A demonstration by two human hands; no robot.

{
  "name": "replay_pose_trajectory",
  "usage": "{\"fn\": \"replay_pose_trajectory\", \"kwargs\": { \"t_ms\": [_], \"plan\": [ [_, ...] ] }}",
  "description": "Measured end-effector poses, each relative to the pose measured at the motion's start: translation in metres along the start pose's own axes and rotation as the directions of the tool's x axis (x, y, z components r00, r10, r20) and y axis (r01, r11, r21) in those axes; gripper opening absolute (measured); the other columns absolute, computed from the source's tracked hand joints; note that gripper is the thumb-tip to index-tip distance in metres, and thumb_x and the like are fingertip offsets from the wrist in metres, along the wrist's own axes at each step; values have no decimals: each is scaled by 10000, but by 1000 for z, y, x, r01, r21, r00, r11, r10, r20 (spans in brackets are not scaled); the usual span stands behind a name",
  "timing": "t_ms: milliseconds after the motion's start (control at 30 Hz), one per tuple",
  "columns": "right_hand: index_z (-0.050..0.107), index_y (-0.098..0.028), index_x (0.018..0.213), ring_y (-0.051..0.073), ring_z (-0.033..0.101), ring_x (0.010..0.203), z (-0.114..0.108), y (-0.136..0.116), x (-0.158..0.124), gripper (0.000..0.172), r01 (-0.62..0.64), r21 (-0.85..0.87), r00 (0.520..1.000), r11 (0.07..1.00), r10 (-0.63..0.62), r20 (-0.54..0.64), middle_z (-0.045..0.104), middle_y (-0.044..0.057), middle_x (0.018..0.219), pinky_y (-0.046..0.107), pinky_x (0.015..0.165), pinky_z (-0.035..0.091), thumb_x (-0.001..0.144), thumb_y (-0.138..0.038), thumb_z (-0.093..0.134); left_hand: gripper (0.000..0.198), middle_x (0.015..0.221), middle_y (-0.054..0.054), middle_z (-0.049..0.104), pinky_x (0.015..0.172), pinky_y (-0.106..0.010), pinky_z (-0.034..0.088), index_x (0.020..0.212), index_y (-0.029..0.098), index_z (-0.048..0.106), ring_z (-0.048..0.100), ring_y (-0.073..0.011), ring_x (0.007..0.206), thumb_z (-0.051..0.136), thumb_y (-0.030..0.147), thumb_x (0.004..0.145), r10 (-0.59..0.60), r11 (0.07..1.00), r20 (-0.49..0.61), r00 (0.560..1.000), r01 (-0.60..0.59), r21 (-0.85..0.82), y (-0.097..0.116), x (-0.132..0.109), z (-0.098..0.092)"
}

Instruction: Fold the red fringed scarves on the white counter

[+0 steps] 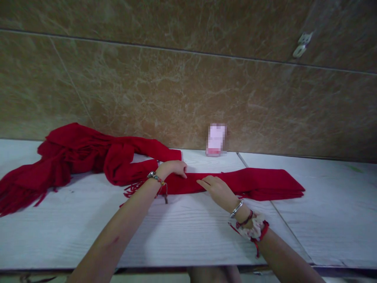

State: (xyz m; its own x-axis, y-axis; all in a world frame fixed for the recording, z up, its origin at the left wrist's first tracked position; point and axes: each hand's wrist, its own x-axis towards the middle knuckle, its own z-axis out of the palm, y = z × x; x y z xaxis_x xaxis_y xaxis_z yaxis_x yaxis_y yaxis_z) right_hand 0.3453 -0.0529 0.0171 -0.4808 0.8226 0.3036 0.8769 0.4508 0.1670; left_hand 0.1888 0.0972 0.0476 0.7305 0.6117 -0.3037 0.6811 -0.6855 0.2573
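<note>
White table [73, 236] bears a red scarf heap [73, 157] at nine o'clock, the folded red scarf [265, 182] at centre. We curl our left hand [173, 168] on it, grip unclear; our right hand [216, 188] lies flat, open.

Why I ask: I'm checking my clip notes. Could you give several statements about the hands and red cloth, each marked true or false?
1. The left hand and right hand both touch the flat red scarf. True.
2. A bunched red cloth lies on the white table. True.
3. The bunched red cloth lies right of the hands. False: it lies to their left.
4. A small pink item stands against the wall. True.
5. The right wrist is bare. False: it wears bracelets and a scrunchie.
</note>
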Motion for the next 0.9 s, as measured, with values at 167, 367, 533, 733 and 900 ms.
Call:
{"fn": "replay_pose_trajectory", "kwargs": {
  "t_ms": [167, 367, 533, 733, 900],
  "plan": [
    [617, -146, 961, 197, 540, 816, 2, -1, 2, 219, -5, -26, 997, 1000, 3, -76, 628, 98, 883, 330, 701, 420, 808, -80, 475, 141, 553, 14, 574, 475, -203, 326, 672, 153, 632, 446, -105, 505, 636, 273, 598, 4, 1000, -4, 1000, -4, 3, -1, -3, -1],
    [637, -162, 879, 176, 520, 746, 5, -1, 4, 163, 51, -89, 994, 995, -59, -91, 622, 77, 813, 298, 628, 375, 826, -131, 486, 273, 726, -3, 649, 534, -180, 371, 887, 152, 649, 523, -111, 607, 589, 271, 649, 123, 978, 4, 992, -120, -173, -2, -13, -9],
    [637, -159, 851, 160, 499, 676, 4, -4, 4, 174, 75, -156, 979, 985, -103, -174, 596, 52, 716, 289, 589, 338, 845, -142, 464, 212, 790, -23, 671, 630, -191, 400, 830, 135, 671, 552, -129, 705, 581, 217, 657, 198, 888, -36, 980, -195, -417, 2, -2, 2],
    [629, -139, 888, 162, 501, 672, 3, -7, 4, 185, 119, -210, 972, 970, -157, -173, 576, 56, 695, 287, 582, 344, 847, -122, 449, 313, 889, -58, 665, 652, -215, 421, 954, 106, 637, 570, -151, 768, 583, 198, 660, 127, 823, -103, 987, -163, -544, 9, 10, 19],
    [622, -156, 957, 148, 490, 651, 1, -7, 3, 222, 151, -180, 969, 972, -181, -165, 552, 56, 699, 273, 571, 352, 856, -129, 426, 321, 755, -24, 646, 573, -195, 404, 968, 100, 620, 540, -106, 645, 590, 160, 654, 93, 755, -87, 992, -127, -643, 7, 7, 17]
  ]
}}
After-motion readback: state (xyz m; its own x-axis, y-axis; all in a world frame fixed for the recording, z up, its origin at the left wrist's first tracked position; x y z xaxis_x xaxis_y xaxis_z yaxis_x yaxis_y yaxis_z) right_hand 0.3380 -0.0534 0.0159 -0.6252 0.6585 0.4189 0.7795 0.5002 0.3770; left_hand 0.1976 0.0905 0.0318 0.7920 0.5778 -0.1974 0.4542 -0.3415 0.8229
